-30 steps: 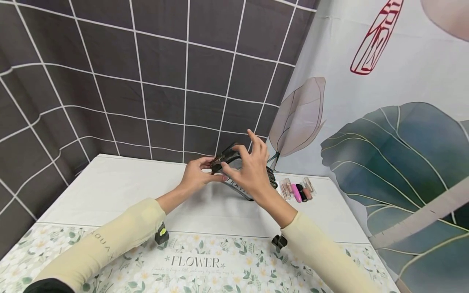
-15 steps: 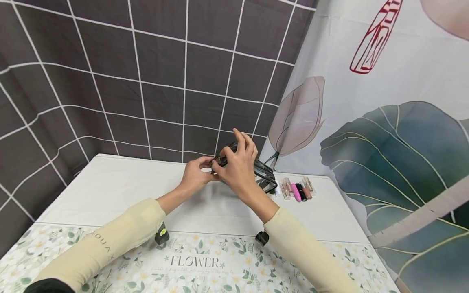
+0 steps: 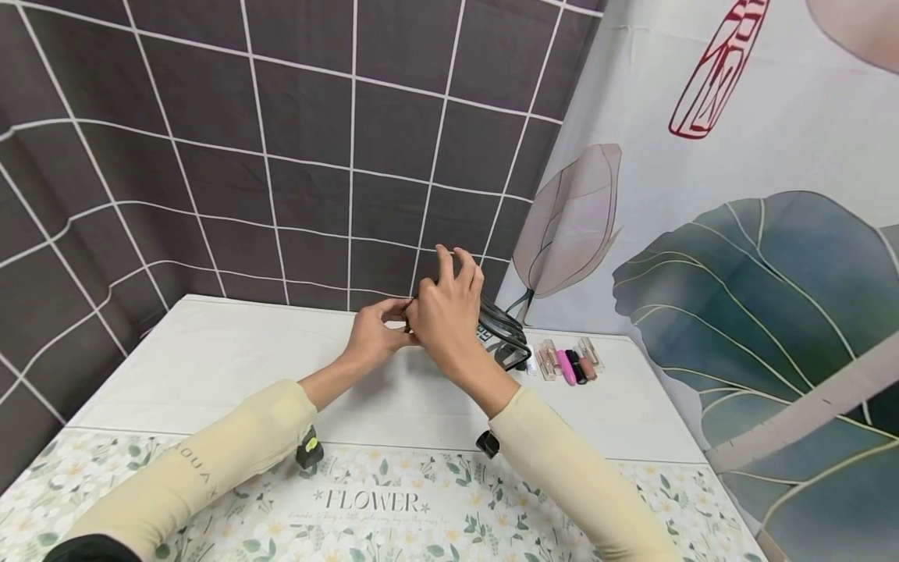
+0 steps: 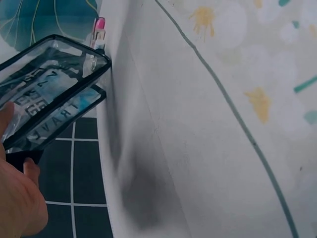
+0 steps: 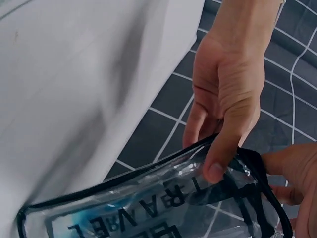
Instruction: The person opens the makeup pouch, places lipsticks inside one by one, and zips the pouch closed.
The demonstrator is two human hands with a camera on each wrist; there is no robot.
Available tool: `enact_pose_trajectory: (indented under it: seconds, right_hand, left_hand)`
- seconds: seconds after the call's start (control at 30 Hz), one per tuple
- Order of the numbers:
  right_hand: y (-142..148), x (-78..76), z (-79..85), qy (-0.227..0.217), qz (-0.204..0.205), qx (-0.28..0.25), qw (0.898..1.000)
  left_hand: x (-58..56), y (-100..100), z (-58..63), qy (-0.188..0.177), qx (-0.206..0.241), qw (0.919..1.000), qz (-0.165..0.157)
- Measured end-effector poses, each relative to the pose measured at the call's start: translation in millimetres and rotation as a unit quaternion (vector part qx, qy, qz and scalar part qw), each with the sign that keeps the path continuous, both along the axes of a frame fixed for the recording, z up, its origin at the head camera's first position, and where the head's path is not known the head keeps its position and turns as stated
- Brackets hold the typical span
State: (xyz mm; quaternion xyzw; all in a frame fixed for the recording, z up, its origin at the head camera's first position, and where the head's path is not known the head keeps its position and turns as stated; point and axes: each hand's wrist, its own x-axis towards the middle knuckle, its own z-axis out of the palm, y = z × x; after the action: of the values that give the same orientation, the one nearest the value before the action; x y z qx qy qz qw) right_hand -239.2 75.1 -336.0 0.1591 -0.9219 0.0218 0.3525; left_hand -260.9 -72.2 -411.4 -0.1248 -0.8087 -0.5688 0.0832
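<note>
A clear plastic toiletry bag [image 3: 507,334] with black trim and "TRAVEL" lettering is held above the white tabletop, partly hidden by the right hand in the head view. My left hand [image 3: 374,336] grips its left end; in the right wrist view that thumb presses on the clear plastic [image 5: 148,208]. At the same end, my right hand [image 3: 449,316] pinches the black-edged corner, other fingers raised. Its fingertips are hidden in the head view. The right wrist view catches this right hand [image 5: 299,181] at the frame's edge, and whether a zip pull is between its fingers cannot be seen.
Several lipstick and gloss tubes lie right of the bag, among them a bright pink tube [image 3: 565,368]. A dark grid-patterned cloth [image 3: 309,195] hangs behind the table. The flower-print cover [image 3: 379,515] lies along the near side.
My right hand has shifted left along the bag to its left end, and its thumb and index finger have come together there. The left hand has stayed in place, holding the bag.
</note>
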Motion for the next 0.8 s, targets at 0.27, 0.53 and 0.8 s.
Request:
enact_pose_trajectory:
  seconds: [0.27,0.53,0.8]
  right_hand:
    - [-10.5,-0.1,11.9,-0.029,-0.067,0.093,0.993]
    - [-23.4,-1.8,18.2,-0.072,-0.106,0.149,0.981]
    - [-28.2,-5.4,17.0,-0.068,-0.124,0.184,0.973]
  left_hand:
    - [0.1,3.3,-1.2,-0.01,0.003,0.9999,0.005]
    - [-0.7,2.6,-1.5,-0.006,-0.001,1.0,0.007]
    - [-0.1,3.5,-1.2,-0.009,-0.008,0.9998,0.015]
